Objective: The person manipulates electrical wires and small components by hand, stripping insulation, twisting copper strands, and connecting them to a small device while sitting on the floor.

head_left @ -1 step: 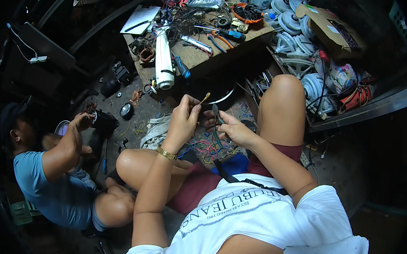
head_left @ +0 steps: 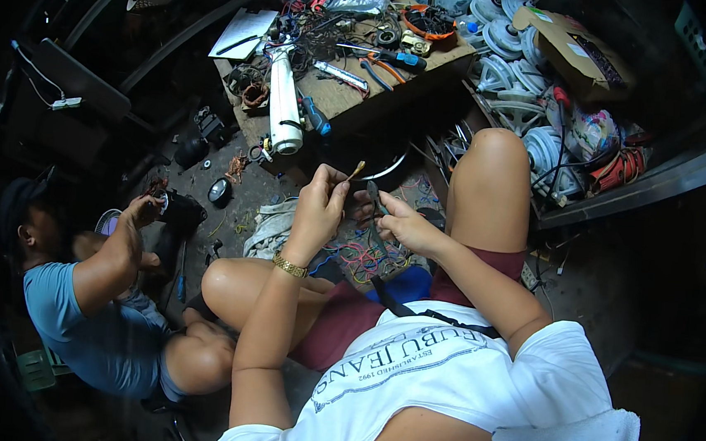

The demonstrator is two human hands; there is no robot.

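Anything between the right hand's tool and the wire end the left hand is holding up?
Nothing visible. The left hand pinches the wire end upright; the right hand holds the dark tool just beside it, with open air between tool and wire.

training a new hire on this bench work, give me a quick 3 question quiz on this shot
1. True or false: the left hand pinches a thin brown wire end that sticks up above its fingers.
2. What does the right hand hold? A) a white tube B) a dark plier-like tool C) a cardboard box
3. Fill in: the bundle of coloured wires lies in the person's ____, below both hands.

Key
1. True.
2. B. The white tube lies on the wooden bench; the cardboard box rests on the stacked white fan parts.
3. Lap.
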